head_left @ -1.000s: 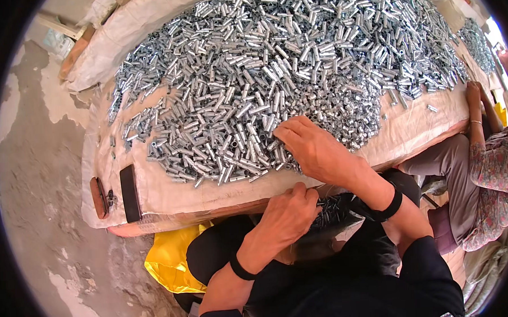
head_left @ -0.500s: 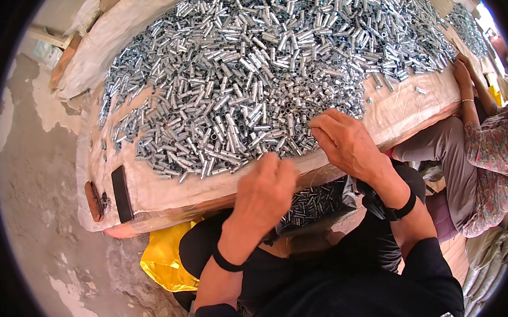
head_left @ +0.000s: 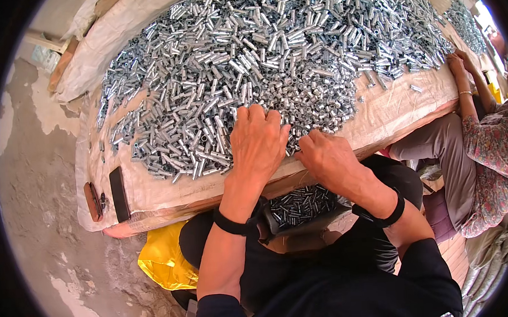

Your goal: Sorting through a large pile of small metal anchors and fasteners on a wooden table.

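Note:
A wide heap of silvery metal sleeves point(head_left: 205, 87), long narrow tubes mixed with shorter rings, covers the cloth-topped table point(head_left: 399, 104). My left hand point(head_left: 257, 141) rests at the heap's near side, fingers bent down among the pieces. Close to its right, my right hand point(head_left: 330, 158) is over the table's front edge beside the short rings point(head_left: 314, 99), thumb and fingers drawn together. Both sets of fingertips are hidden, so any piece inside them does not show. Below the edge, between my knees, a dark bin point(head_left: 273, 225) contains many small metal pieces.
On the table's left corner lie a dark phone point(head_left: 119, 194) and a brown case point(head_left: 92, 202). A yellow bag point(head_left: 166, 258) hangs beneath that corner. At right sits another person point(head_left: 489, 165), hands at the heap's far right edge.
My left hand has moved forward and up onto the heap. My right hand has drawn back from the rings toward the table's edge, uncovering more of the bin below.

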`<control>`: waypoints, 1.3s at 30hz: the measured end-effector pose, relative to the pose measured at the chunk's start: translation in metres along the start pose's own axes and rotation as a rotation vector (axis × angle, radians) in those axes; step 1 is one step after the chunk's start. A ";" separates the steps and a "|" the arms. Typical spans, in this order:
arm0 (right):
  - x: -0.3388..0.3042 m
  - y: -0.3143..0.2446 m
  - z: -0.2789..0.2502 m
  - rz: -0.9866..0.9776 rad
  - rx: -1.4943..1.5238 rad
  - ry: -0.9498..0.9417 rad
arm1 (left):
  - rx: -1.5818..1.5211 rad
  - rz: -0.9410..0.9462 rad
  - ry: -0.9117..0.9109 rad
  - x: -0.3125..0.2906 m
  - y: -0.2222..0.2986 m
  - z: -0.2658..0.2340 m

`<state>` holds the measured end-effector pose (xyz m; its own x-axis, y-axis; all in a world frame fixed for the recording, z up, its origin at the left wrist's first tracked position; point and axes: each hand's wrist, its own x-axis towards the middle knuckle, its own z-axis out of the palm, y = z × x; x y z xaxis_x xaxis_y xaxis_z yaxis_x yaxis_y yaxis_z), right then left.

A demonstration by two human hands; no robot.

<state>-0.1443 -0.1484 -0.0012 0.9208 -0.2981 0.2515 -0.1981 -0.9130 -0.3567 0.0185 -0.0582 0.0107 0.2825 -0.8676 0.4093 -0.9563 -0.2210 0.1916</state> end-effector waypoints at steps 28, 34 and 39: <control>0.001 0.014 -0.003 -0.065 0.052 -0.131 | -0.130 0.173 -0.067 -0.053 -0.001 -0.024; 0.002 0.009 0.007 -0.111 0.046 -0.076 | -0.113 0.144 -0.117 -0.055 -0.002 -0.021; 0.005 0.004 -0.001 -0.097 0.075 -0.116 | -0.140 0.151 -0.057 -0.055 0.000 -0.025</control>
<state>-0.1407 -0.1539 -0.0003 0.9678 -0.1718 0.1841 -0.0852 -0.9114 -0.4027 0.0051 0.0007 0.0101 0.1280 -0.9109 0.3924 -0.9665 -0.0259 0.2553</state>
